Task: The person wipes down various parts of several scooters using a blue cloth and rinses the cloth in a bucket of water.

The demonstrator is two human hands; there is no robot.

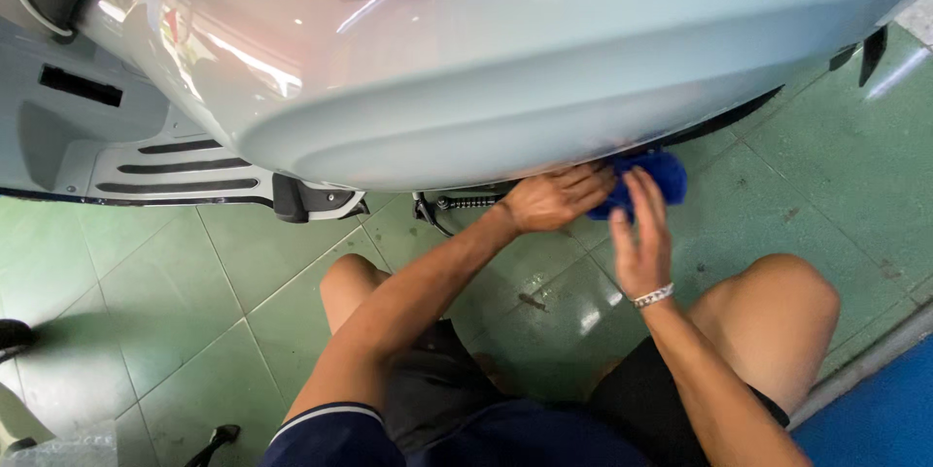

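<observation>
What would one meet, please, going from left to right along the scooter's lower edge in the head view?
Ribbed footboard → folded black footrest → coiled spring → left hand → blue cloth, with the right hand just below it.
</observation>
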